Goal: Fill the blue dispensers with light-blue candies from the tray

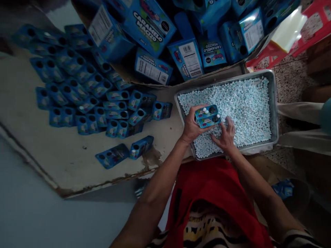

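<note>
Two small blue packs (207, 122) lie side by side in my left hand (191, 126), whose fingers wrap round their left end. A few white candies rest on the packs near their dark round holes. My right hand (226, 135) is just to the right of them, its fingers spread on the candies and holding nothing that I can make out. Both hands are over a metal tray (274, 113) full of small white and pale blue candies (248, 113).
Many blue packs (116, 105) with round holes stand on the worn table (74, 151) at the left. A cardboard box (155, 85) of larger blue boxes (148, 29) borders the tray's far side. Red plastic crates (314, 24) are at the upper right. Someone's pale-clothed legs (300, 137) show at the right.
</note>
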`<state>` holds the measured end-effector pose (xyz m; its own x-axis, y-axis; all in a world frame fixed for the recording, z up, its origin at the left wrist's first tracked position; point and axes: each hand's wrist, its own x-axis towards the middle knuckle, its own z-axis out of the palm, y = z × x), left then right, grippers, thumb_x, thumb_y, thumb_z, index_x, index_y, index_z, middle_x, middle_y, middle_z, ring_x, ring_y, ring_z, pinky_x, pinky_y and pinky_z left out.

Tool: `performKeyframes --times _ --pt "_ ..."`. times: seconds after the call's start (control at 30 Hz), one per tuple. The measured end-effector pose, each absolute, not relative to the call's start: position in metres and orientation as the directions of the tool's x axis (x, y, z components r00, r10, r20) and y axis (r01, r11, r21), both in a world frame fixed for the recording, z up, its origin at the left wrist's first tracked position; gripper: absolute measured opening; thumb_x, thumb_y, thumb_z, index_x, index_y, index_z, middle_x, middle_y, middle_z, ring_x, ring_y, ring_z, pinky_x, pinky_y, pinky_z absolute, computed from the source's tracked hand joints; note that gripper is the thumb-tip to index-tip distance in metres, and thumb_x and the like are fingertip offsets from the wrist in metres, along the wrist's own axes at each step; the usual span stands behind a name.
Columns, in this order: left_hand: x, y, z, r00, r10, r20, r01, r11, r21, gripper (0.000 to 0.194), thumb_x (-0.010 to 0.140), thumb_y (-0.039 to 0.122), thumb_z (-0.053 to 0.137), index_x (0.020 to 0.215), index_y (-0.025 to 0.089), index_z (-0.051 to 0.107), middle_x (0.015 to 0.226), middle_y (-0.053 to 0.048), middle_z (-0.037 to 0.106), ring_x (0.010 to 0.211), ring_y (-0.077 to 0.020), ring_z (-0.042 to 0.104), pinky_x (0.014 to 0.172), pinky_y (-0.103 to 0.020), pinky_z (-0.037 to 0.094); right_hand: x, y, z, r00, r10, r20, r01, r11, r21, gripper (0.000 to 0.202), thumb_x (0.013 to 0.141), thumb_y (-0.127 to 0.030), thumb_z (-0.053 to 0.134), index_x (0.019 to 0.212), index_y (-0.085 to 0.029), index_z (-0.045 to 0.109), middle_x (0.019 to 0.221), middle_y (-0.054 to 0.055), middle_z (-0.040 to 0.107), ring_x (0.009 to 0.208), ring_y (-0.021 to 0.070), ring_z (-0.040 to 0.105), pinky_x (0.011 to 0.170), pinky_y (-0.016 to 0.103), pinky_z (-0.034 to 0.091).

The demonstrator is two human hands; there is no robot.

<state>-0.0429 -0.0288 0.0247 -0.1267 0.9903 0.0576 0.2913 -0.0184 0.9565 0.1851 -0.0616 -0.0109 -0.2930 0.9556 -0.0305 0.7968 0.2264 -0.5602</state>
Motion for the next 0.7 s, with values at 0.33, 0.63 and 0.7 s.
performKeyframes --times 0.33,0.63,0.7 --pt "-0.089 -0.047 0.049 -0.074 0.996 0.041 0.534 0.005 0.846 0.077 0.075 0.056 0.096 0.136 0.027 0.059 0.132 -0.008 0.071 0.121 -0.0298 0.073 0.105 -0.045 0.061 0.169 0.032 0.001 0.215 0.881 -0.421 0.068 -0.444 -0.894 0.040 0.071 -0.046 0.090 0.098 -0.026 0.068 0.094 -0.001 0.069 0.090 0.0193 0.066 0.077 0.031 0.060" --pt "-0.054 -0.072 0.002 -0.131 0.991 -0.013 0.222 0.042 0.974 0.119 0.051 0.077 0.098 0.145 0.030 0.043 0.144 -0.013 0.057 0.134 -0.0348 0.065 0.114 -0.052 0.057 0.171 0.023 0.050 -0.247 0.641 -0.727 -0.757 -0.596 -0.268 0.026 0.091 -0.043 0.076 0.090 -0.024 0.058 0.075 -0.004 0.068 0.054 0.0057 0.056 0.043 0.014 0.039" --pt "-0.045 -0.078 0.005 -0.076 0.996 -0.044 0.144 0.054 0.988 0.111 0.064 0.076 0.094 0.151 0.030 0.041 0.150 -0.015 0.054 0.142 -0.0359 0.059 0.121 -0.054 0.052 0.168 0.023 0.051 -0.265 0.615 -0.743 -0.787 -0.583 -0.202 0.020 0.096 -0.037 0.069 0.088 -0.024 0.057 0.074 -0.004 0.067 0.052 0.0053 0.052 0.042 0.014 0.038"
